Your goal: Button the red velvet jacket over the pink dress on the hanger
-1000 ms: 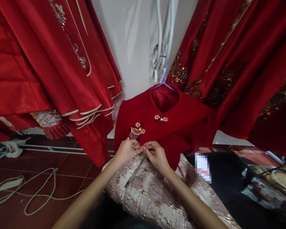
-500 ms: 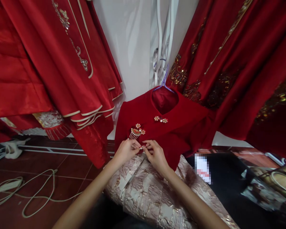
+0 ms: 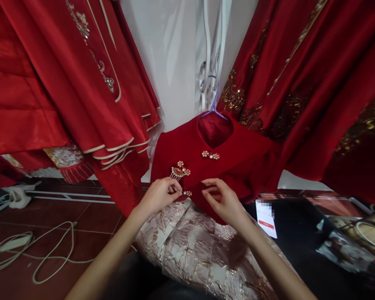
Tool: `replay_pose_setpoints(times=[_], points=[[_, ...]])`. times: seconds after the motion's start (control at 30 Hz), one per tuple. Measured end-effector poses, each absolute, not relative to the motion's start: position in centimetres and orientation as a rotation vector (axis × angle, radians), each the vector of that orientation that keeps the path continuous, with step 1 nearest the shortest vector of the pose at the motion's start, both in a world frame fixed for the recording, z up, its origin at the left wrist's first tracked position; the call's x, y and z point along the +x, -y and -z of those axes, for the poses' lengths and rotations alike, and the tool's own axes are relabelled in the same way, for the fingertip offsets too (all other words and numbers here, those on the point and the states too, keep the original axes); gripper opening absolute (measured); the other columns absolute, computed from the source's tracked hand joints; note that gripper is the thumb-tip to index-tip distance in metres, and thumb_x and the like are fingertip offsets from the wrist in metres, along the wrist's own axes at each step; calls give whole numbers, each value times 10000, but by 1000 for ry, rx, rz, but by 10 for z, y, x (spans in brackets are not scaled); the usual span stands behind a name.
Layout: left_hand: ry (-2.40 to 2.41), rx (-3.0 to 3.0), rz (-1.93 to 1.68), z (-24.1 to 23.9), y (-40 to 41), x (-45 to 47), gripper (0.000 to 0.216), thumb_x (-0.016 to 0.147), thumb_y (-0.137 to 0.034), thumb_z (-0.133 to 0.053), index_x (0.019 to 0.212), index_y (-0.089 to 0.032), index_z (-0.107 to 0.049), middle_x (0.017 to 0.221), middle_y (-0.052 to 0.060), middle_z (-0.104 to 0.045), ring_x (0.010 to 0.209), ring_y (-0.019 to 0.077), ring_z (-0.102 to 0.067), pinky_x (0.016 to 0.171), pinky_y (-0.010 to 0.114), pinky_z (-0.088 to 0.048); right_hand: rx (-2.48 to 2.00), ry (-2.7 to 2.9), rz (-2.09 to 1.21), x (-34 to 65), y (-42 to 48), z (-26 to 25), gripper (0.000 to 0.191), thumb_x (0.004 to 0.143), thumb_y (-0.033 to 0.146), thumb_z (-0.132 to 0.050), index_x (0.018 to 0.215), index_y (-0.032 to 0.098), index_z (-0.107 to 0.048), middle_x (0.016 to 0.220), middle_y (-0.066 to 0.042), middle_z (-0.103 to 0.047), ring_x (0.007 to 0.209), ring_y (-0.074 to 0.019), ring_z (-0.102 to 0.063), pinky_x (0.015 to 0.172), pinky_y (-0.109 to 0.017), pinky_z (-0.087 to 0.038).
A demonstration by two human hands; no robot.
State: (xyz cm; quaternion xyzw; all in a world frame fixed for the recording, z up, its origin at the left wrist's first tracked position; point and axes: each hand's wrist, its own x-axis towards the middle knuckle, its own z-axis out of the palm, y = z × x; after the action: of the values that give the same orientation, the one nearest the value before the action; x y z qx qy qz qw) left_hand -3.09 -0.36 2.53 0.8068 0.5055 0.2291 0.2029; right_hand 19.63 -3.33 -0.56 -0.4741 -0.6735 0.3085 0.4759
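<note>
A red velvet jacket [image 3: 237, 156] hangs on a purple hanger [image 3: 215, 106] in front of me, over a pale gold brocade skirt [image 3: 200, 250]. It carries a pearl clasp [image 3: 211, 155] at the neck and a fan-shaped tassel ornament [image 3: 178, 171] lower left. My left hand [image 3: 158, 195] pinches the jacket's front edge beside a small pearl button [image 3: 187, 193]. My right hand [image 3: 223, 200] hovers just right of that button, fingers curled and apart, holding nothing I can see.
Red embroidered robes hang at the left [image 3: 65, 83] and right [image 3: 306, 83] against a white wall. A white cable [image 3: 34, 250] loops over the dark red tiled floor at the left. A paper tag [image 3: 266, 216] and dark cloth lie at the right.
My right hand has let go of the button and drawn back to the right. My left hand stays pinched at the jacket's edge.
</note>
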Motion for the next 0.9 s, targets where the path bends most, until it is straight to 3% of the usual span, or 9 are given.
replay_pose_setpoints(times=[0.27, 0.4, 0.53, 0.77, 0.83, 0.9], points=[[-1564, 2355, -510, -10, 8, -10, 100, 777, -257, -638, 857, -199, -653, 841, 21, -682, 765, 160, -622, 668, 252, -450, -1047, 1962, -622, 185, 42, 7, 321, 865, 223, -540, 1184, 242, -554, 1224, -84, -556, 1191, -209, -509, 1007, -409, -448], [-1555, 2328, -541, -6, 7, -10, 103, 791, -252, -626, 881, -205, -641, 823, 12, -683, 754, 156, -627, 652, 243, -443, -1088, 1958, -642, 184, 40, 12, 328, 852, 212, -558, 1180, 223, -549, 1231, -95, -565, 1192, -220, -513, 1015, -431, -433], [-1547, 2313, -554, -2, 4, -13, 129, 777, -252, -640, 896, -204, -625, 825, 10, -675, 742, 155, -620, 636, 239, -434, -990, 1890, -681, 188, 46, -1, 285, 890, 228, -522, 1170, 253, -568, 1199, -62, -593, 1149, -184, -544, 984, -375, -459], [-1557, 2330, -607, 5, 2, -8, 55, 771, -212, -621, 791, -179, -582, 762, 14, -633, 690, 146, -582, 617, 238, -408, -1047, 1848, -776, 185, 48, -15, 176, 885, 243, -540, 1033, 214, -631, 1005, -59, -672, 932, -179, -637, 877, -373, -521], [-1541, 2329, -612, 5, 2, -9, 60, 774, -226, -616, 799, -181, -584, 769, 12, -633, 685, 146, -578, 612, 241, -400, -965, 1858, -811, 185, 56, -23, 183, 893, 264, -541, 1043, 229, -639, 1022, -58, -668, 976, -185, -630, 908, -383, -509], [-1508, 2301, -618, 5, 1, -10, 75, 774, -246, -615, 824, -192, -599, 786, 9, -642, 704, 149, -584, 621, 244, -398, -795, 1862, -830, 196, 64, -23, 224, 908, 295, -533, 1107, 267, -631, 1190, -55, -617, 1126, -190, -577, 984, -387, -471]])
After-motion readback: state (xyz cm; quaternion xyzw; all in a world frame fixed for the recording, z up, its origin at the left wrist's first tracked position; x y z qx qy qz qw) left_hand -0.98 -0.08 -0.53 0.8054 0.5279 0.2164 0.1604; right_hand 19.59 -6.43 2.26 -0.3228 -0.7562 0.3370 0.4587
